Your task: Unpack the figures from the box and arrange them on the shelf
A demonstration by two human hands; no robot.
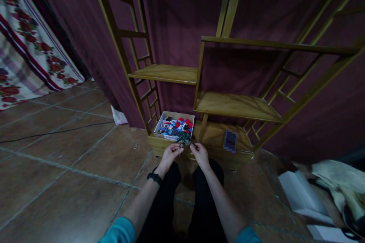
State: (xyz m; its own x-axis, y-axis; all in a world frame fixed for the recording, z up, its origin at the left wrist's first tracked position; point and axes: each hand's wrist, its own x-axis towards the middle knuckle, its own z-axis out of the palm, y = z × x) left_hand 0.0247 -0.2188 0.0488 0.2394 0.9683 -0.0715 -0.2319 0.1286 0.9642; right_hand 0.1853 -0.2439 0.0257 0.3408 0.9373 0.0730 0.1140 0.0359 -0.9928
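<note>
Between both hands is a small bunched dark green patterned piece [184, 137] that looks like fabric; its exact kind is too small to make out. My left hand [172, 152], with a dark band on the wrist, pinches its left side. On the other side, the fingers of my right hand [200, 154] are closed on its right end. Just beyond my hands, a shallow white box [163, 135] stands on the low wooden base. It is filled with a jumble of small red, blue, black and white items [174, 125].
Around the box rises a wooden shelf unit with a left shelf [168, 72] and a lower right shelf [239, 105]. A blurred dark rectangle [230, 141] lies on the base. At right on the floor are a white box [303, 193] and pale cloth [339, 176]; a black cable [57, 133] crosses the left.
</note>
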